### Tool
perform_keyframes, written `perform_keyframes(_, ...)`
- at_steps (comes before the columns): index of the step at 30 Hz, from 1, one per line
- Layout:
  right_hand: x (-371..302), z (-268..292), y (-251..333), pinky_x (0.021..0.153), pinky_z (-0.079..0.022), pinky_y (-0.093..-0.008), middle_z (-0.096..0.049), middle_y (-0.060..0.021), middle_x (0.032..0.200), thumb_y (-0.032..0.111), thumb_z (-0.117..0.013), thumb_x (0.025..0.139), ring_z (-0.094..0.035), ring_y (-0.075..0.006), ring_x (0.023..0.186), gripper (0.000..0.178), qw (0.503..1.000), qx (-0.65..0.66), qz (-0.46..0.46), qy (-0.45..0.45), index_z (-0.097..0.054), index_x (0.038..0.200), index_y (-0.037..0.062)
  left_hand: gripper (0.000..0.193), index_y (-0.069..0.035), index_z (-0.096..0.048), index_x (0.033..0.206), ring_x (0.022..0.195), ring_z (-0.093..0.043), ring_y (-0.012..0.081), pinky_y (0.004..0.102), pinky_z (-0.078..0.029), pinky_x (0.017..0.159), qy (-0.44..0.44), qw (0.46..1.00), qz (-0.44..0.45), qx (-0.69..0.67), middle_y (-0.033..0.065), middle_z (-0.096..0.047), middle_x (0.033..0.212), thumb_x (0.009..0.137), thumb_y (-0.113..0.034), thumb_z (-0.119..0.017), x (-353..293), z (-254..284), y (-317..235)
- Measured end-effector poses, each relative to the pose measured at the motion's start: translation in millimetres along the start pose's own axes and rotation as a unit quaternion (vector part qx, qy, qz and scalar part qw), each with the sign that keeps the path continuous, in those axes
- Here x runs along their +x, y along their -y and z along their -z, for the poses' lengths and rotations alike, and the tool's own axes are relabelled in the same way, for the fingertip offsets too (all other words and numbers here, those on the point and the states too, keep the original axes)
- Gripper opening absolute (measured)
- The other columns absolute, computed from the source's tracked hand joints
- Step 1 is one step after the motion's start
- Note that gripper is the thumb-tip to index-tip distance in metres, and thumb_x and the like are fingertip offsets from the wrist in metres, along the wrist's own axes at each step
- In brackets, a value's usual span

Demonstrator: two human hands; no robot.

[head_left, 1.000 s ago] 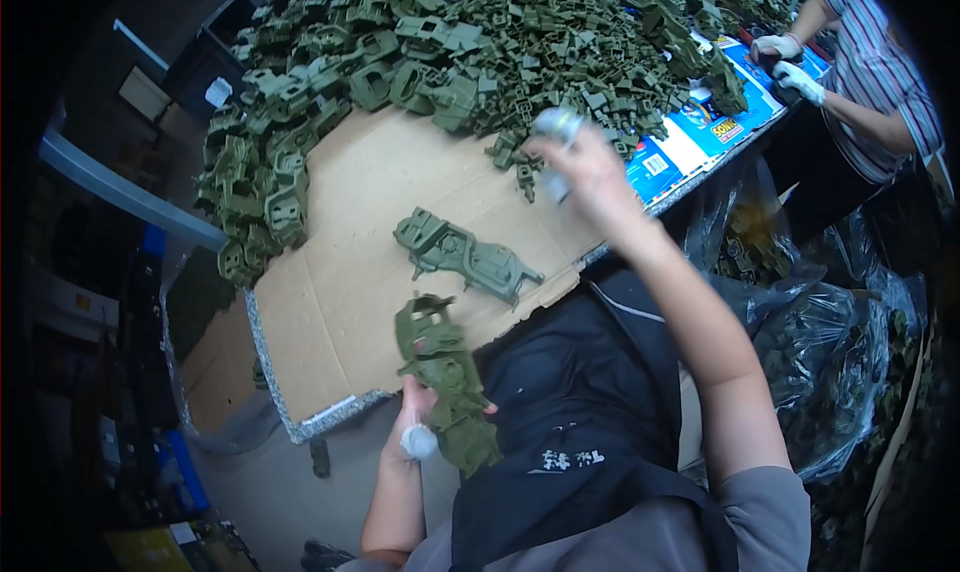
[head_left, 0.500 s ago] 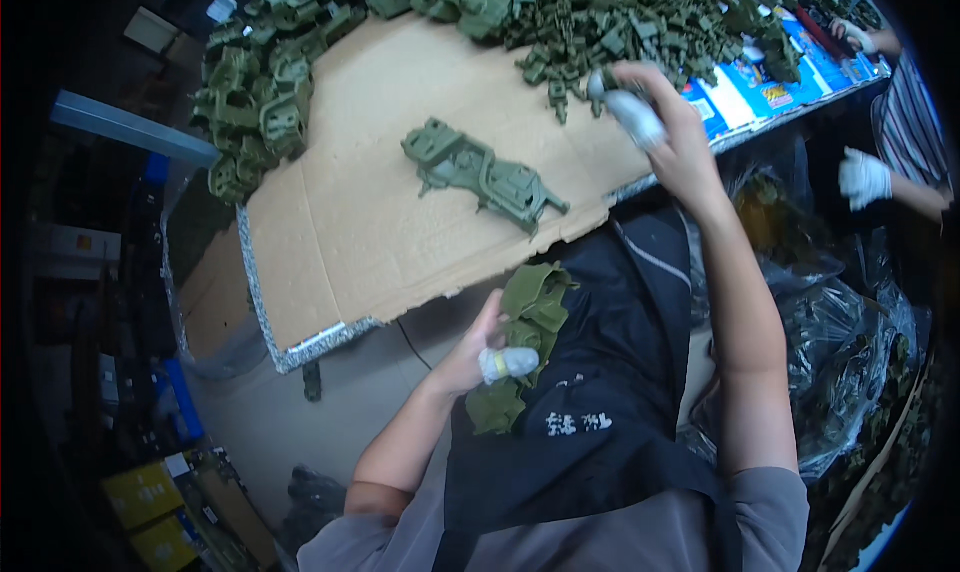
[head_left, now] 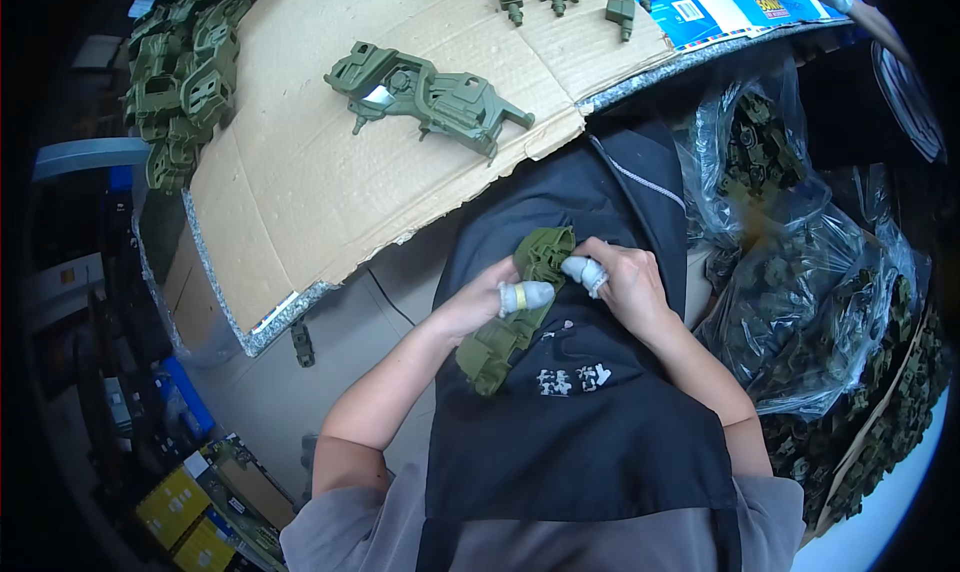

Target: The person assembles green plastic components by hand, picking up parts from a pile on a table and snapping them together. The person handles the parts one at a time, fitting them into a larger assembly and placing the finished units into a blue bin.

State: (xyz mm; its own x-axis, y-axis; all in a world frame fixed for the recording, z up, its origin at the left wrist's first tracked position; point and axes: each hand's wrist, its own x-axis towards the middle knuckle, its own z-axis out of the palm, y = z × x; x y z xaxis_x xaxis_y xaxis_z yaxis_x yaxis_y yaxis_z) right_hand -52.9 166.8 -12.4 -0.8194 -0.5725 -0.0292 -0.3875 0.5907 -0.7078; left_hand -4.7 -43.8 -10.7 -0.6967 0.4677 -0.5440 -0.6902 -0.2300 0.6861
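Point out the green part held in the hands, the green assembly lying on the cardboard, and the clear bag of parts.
green part (head_left: 500,337), head view, on its lower half below the hands.
green assembly (head_left: 440,94), head view, on its middle body.
clear bag (head_left: 830,302), head view, on its bulging plastic side.

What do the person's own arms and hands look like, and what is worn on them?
Both forearms are bare. Grey short sleeves end above the elbows. The left hand has a white finger cot with a yellow band on the thumb. The right hand has white cots on fingertips. No gloves show.
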Motion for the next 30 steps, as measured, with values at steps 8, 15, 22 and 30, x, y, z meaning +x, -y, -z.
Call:
perform_keyframes(8, -6.0, 13.6, 0.5, 0.064, -0.051, -0.0405, -0.062, -0.0165, 0.079, 0.003, -0.064, 0.072, -0.062, -0.0341, 0.071, 0.028, 0.993, -0.032, 0.074, 0.086, -0.059, 0.1, 0.0037, 0.062, -0.005, -0.033, 0.137, 0.113, -0.048, 0.0111, 0.0249, -0.038, 0.095, 0.02, 1.0, 0.0, -0.022, 0.0043, -0.046, 0.129, 0.085, -0.023, -0.063, 3.8, 8.3, 9.7)
perform_keyframes(15, 7.3, 17.2, 4.8, 0.065, -0.051, -0.0408, -0.063, -0.0177, 0.078, -0.001, -0.063, 0.064, -0.062, -0.0341, 0.073, 0.035, 0.985, -0.036, 0.08, 0.148, -0.058, 0.099, 0.0026, 0.065, -0.003, -0.035, 0.135, 0.11, -0.05, 0.0103, 0.0244, -0.04, 0.093, 0.03, 0.999, -0.025, -0.006, 0.0042, -0.05, 0.124, 0.082, -0.022, -0.067, 3.5, 8.2, 7.6)
perform_keyframes(22, 8.7, 3.8, -8.0, 0.063, -0.05, -0.0414, -0.06, -0.0172, 0.075, -0.004, -0.059, 0.061, -0.061, -0.0339, 0.07, 0.04, 0.982, -0.025, 0.104, 0.155, -0.056, 0.1, 0.0027, 0.059, -0.004, -0.042, 0.131, 0.103, -0.053, 0.0103, 0.025, -0.044, 0.086, 0.036, 0.999, -0.012, 0.004, 0.0048, -0.055, 0.116, 0.079, -0.013, -0.069, 9.9, 19.0, 19.0)
perform_keyframes(30, 7.0, -13.4, -27.7, 0.066, -0.05, -0.0415, -0.062, -0.0181, 0.081, -0.004, -0.059, 0.064, -0.061, -0.0349, 0.075, 0.033, 0.985, 0.054, 0.118, 0.118, -0.061, 0.097, 0.0031, 0.055, -0.006, -0.044, 0.128, 0.096, -0.056, 0.0097, 0.0253, -0.046, 0.081, 0.013, 0.998, 0.009, 0.068, 0.0058, -0.059, 0.108, 0.079, -0.008, -0.069, 10.9, 16.4, 13.2)
